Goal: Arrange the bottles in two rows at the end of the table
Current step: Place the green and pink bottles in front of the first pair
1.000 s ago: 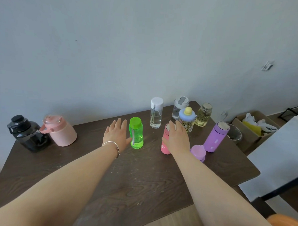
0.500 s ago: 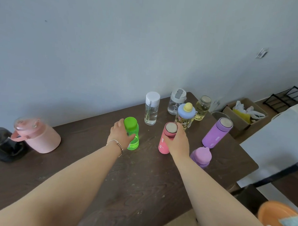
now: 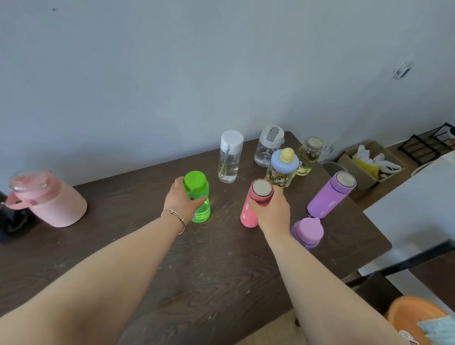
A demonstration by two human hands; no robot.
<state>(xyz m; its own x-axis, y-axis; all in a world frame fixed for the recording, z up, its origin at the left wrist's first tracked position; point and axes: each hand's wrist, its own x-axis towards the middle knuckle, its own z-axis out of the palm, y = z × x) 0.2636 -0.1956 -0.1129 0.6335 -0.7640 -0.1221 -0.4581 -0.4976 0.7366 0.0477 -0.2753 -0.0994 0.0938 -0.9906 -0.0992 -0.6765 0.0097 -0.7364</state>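
Note:
My left hand (image 3: 182, 206) is wrapped around a green bottle (image 3: 199, 197) standing mid-table. My right hand (image 3: 273, 213) grips a pink bottle (image 3: 253, 203) from its right side. Behind them stand a clear bottle with a white cap (image 3: 230, 156), a clear bottle with a grey flip lid (image 3: 268, 146), a yellowish jar (image 3: 309, 156) and a blue-lidded child's bottle (image 3: 282, 168). At the right are a tall purple flask (image 3: 331, 195) and a short purple cup (image 3: 307, 232). At the far left are a big pink jug (image 3: 48, 199) and a black jug (image 3: 0, 219).
The dark wooden table (image 3: 204, 270) stands against a grey wall. Beyond its right end a cardboard box (image 3: 370, 163) with bags sits on the floor, next to a black wire rack (image 3: 428, 143). A white surface (image 3: 428, 207) is at the right, an orange bowl (image 3: 417, 326) at the lower right.
Both hands went from resting flat near the bottles to closing around them: the left onto the green bottle, the right onto the pink one. The view shifted right.

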